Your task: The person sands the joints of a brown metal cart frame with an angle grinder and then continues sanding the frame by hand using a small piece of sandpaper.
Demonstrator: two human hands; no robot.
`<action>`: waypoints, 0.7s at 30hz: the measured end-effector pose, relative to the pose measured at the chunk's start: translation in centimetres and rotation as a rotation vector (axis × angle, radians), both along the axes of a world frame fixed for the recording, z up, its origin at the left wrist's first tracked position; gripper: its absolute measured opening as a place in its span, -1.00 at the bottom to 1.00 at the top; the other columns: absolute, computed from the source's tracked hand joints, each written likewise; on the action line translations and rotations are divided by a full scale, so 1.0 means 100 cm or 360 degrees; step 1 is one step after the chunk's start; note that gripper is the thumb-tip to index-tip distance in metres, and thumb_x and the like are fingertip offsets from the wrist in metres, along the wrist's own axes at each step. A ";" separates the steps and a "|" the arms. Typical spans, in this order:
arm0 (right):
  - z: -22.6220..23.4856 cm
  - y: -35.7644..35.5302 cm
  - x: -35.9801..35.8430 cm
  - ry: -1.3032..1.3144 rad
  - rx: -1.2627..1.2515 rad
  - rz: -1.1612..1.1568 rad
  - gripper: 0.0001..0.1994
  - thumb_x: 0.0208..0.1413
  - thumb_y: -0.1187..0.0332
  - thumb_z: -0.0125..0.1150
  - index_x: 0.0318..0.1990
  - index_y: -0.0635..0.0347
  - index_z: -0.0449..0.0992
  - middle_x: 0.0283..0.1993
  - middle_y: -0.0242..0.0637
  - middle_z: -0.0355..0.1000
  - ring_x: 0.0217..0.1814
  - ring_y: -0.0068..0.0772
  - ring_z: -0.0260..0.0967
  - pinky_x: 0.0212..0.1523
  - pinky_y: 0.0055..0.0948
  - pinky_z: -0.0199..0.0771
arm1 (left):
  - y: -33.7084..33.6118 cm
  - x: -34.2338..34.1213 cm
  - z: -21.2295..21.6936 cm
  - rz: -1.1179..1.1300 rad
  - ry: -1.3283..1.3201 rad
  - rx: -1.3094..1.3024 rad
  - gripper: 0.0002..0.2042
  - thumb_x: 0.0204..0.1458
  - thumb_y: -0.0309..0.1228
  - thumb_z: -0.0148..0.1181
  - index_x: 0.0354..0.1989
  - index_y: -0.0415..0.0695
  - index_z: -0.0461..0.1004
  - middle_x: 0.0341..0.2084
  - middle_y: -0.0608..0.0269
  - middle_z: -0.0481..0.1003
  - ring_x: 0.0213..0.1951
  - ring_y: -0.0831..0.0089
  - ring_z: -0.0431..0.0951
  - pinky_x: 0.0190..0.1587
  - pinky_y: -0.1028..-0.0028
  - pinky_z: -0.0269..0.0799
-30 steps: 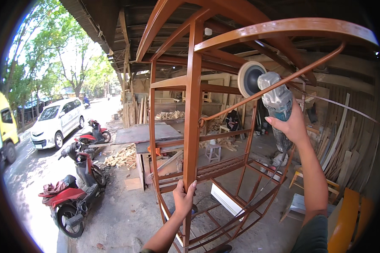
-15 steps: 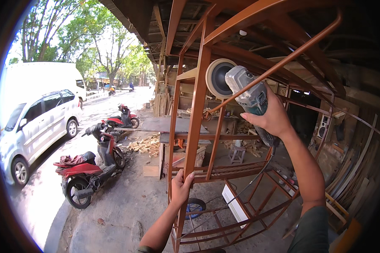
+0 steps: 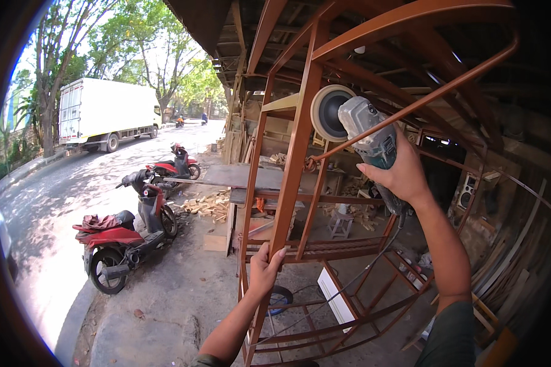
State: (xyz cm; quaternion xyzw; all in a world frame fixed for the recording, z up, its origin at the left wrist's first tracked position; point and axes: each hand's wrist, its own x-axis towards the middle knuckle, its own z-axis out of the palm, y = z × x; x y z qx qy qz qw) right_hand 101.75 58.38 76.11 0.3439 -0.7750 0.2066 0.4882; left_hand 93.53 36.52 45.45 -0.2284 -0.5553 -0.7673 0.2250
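The right hand (image 3: 405,176) has its fingers clenched around the teal-and-grey body of a corded power tool (image 3: 366,125), held up right of a square, glossy reddish-brown upright post (image 3: 292,160). The tool's round, cream-rimmed pad with a dark centre (image 3: 332,114) sits just beside the post; whether they touch cannot be told. A small pale marking on the teal housing is too small to read. A thin, round reddish-brown rod (image 3: 441,92) slants across in front of the tool's grey head. Lower down, the left hand (image 3: 264,270) has its fingers closed around the same post. A dark cable (image 3: 373,262) hangs from the tool, past a white rectangular panel (image 3: 335,296) within the frame's lower part. Beyond stand a grey-topped wooden desk (image 3: 263,176), a red-and-black scooter (image 3: 113,235) and, on the road, a white box truck (image 3: 113,111).
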 end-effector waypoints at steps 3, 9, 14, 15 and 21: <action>0.001 0.005 -0.002 -0.0009 -0.0070 -0.0062 -0.36 -0.16 0.32 0.56 0.12 0.24 0.40 -0.04 -0.13 0.55 -0.01 -0.22 0.54 0.06 -0.27 0.47 | -0.001 0.000 0.000 -0.0015 -0.0005 -0.0020 -0.81 0.28 -0.34 0.22 -0.25 -0.23 0.46 -0.60 0.47 0.38 -0.54 0.74 0.30 -0.50 0.59 0.24; -0.002 -0.003 0.004 0.0000 -0.0083 -0.0136 -0.33 -0.16 0.31 0.56 0.14 0.22 0.39 0.00 -0.11 0.54 0.02 -0.17 0.54 0.11 -0.27 0.45 | -0.004 0.001 0.003 0.0045 0.0015 -0.0092 -0.81 0.28 -0.33 0.21 -0.25 -0.22 0.46 -0.59 0.44 0.41 -0.54 0.73 0.33 -0.50 0.59 0.26; -0.003 -0.007 0.004 -0.0013 -0.0064 -0.0207 -0.30 -0.18 0.30 0.57 0.17 0.20 0.37 0.01 -0.11 0.55 0.05 -0.15 0.54 0.11 -0.26 0.45 | -0.003 0.000 0.000 0.0028 0.0009 -0.0123 -0.81 0.31 -0.31 0.18 -0.26 -0.18 0.45 -0.59 0.42 0.43 -0.55 0.71 0.37 -0.50 0.59 0.29; -0.003 -0.007 0.003 -0.0006 -0.0067 -0.0191 -0.29 -0.18 0.30 0.56 0.18 0.21 0.37 0.00 -0.10 0.55 0.05 -0.15 0.54 0.11 -0.26 0.46 | -0.003 0.000 -0.001 0.0027 0.0003 -0.0132 -0.81 0.31 -0.31 0.18 -0.26 -0.18 0.45 -0.59 0.42 0.43 -0.55 0.71 0.37 -0.50 0.59 0.29; -0.003 -0.005 0.001 0.0016 -0.0045 -0.0213 -0.23 -0.18 0.28 0.57 0.24 0.22 0.33 0.01 -0.06 0.56 0.06 -0.11 0.55 0.11 -0.25 0.46 | -0.004 0.003 0.004 0.0046 -0.0009 -0.0160 -0.81 0.30 -0.31 0.19 -0.26 -0.17 0.45 -0.60 0.44 0.43 -0.55 0.72 0.36 -0.50 0.60 0.27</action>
